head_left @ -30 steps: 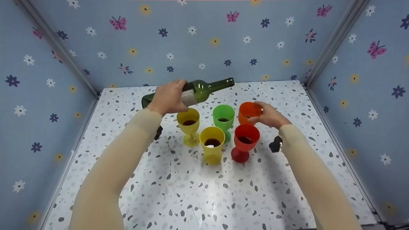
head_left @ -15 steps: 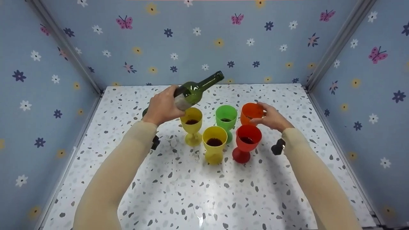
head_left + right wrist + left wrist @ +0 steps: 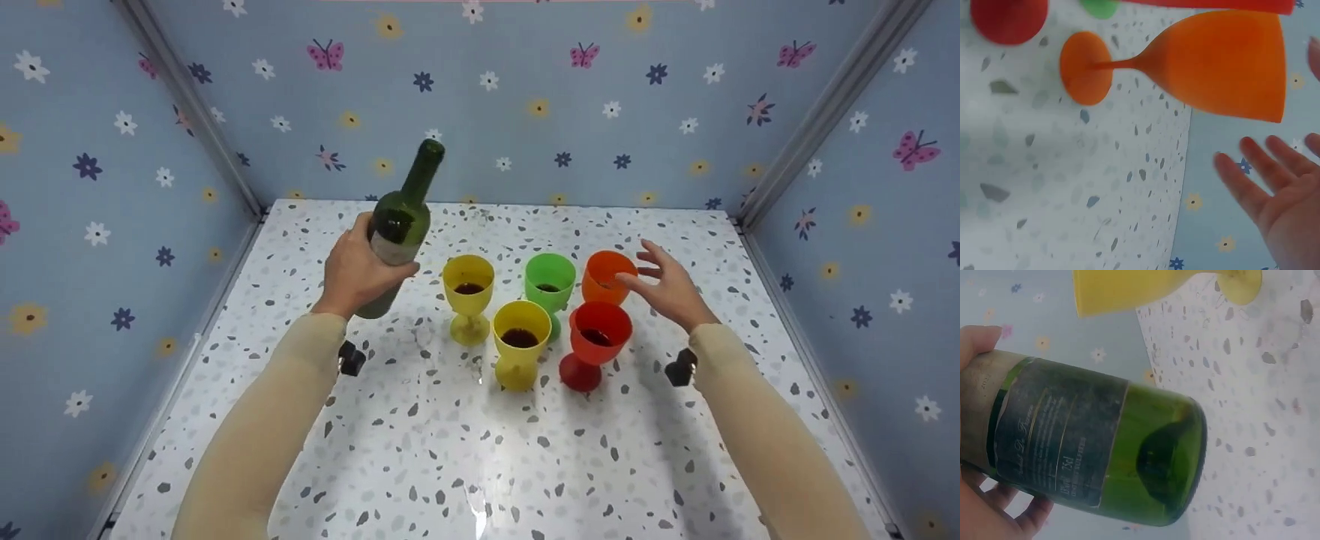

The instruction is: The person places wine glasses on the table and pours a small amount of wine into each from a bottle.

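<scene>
My left hand [image 3: 354, 271] grips a green glass wine bottle [image 3: 400, 225] round its body, raised off the table. The bottle leans a little, its neck up and to the right; its dark label [image 3: 1061, 433] shows in the left wrist view. Beside an orange goblet [image 3: 604, 285], my right hand [image 3: 671, 291] hovers with fingers spread; the right wrist view shows a gap between the fingers and that goblet. Close by stand a red goblet [image 3: 598, 349], a green goblet [image 3: 550, 289] and two yellow ones, the rear yellow goblet [image 3: 466, 300] being nearest the bottle. Dark liquid shows in the red, green and yellow goblets.
The white speckled table [image 3: 420, 465] carries the goblets in a tight cluster. Blue patterned walls [image 3: 510, 90] enclose it at the back and both sides, with metal posts [image 3: 832, 116] at the corners.
The bottle has swung from nearly level to mostly upright and shifted left with my left hand. My right hand has drawn off the orange goblet's rim, its fingers opening.
</scene>
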### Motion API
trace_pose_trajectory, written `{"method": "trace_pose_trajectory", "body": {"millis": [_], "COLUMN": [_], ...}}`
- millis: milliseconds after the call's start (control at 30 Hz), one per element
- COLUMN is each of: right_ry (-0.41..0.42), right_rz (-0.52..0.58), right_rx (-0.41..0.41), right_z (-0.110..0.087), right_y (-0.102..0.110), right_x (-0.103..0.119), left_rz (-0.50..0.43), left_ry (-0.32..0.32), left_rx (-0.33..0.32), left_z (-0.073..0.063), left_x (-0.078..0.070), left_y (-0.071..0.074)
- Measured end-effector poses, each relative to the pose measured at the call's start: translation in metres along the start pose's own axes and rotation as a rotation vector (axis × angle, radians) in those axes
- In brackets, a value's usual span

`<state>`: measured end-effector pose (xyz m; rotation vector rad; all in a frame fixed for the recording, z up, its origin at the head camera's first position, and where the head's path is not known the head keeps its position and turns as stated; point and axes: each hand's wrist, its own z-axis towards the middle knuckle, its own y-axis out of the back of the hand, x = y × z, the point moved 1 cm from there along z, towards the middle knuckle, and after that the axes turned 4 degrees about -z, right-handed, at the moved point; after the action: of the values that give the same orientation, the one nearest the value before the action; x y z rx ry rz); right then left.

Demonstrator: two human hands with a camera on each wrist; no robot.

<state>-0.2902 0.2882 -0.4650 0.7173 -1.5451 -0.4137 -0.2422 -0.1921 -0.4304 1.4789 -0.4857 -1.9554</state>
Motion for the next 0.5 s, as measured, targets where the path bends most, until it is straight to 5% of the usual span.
{"method": "trace_pose_trajectory", "body": {"millis": [233,500], "right_ry": [0.008,-0.044], "right_rz": [-0.039,-0.112], "right_rx": [-0.072,-0.046], "right_z": [-0.015,-0.026], "right_y": [0.007,0.008], "right_x": [-0.021,-0.042], "left_rz": [-0.17,-0.225], "left_ry": [0.063,0.03], "left_rx": [-0.117,-0.179], "left_z": [-0.022,-0.046], "left_x": [0.035,0.064], "left_y": [0.005,-0.011]}}
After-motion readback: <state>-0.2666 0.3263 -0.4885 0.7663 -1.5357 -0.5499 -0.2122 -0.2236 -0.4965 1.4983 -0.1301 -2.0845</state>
